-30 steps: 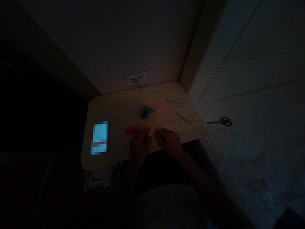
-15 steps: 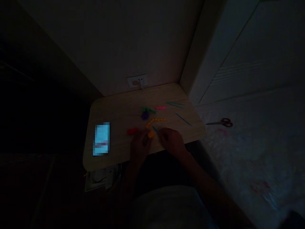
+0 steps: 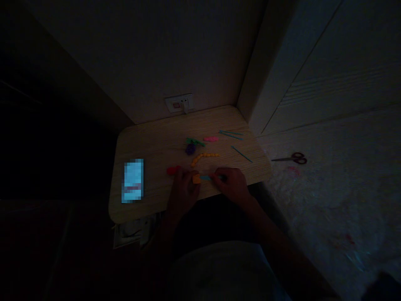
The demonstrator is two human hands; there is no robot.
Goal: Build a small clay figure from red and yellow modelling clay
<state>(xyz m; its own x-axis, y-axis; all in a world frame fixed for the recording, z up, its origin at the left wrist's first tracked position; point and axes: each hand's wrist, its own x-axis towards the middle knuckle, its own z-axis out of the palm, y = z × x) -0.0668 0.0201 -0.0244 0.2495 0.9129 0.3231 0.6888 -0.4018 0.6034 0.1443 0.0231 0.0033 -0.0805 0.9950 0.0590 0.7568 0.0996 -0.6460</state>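
In dim light, my left hand [image 3: 184,192] is closed on a small orange lump of what looks like modelling clay [image 3: 196,179] near the front edge of the table. My right hand [image 3: 232,182] pinches a thin light-blue modelling tool [image 3: 205,178], its tip pointing left and meeting the orange lump. Whether the tip presses into it I cannot tell. Just beyond my left fingers lies a red piece [image 3: 173,170]. Farther back are a knobbly yellow-orange strip [image 3: 205,155], a purple ball-like piece [image 3: 190,149], a green piece [image 3: 196,142] and a pink piece [image 3: 211,139].
Thin blue sticks [image 3: 241,154] lie on the right of the wooden table [image 3: 156,142]. A bright, blurred-out phone-like screen [image 3: 133,182] is at the left. Scissors [image 3: 297,158] rest on the pale surface to the right. A wall socket [image 3: 180,103] sits behind the table.
The blue tool has swung from a slant to nearly level, its tip now at the orange lump. The lump has turned slightly in my left fingers. My right hand has shifted a little right.
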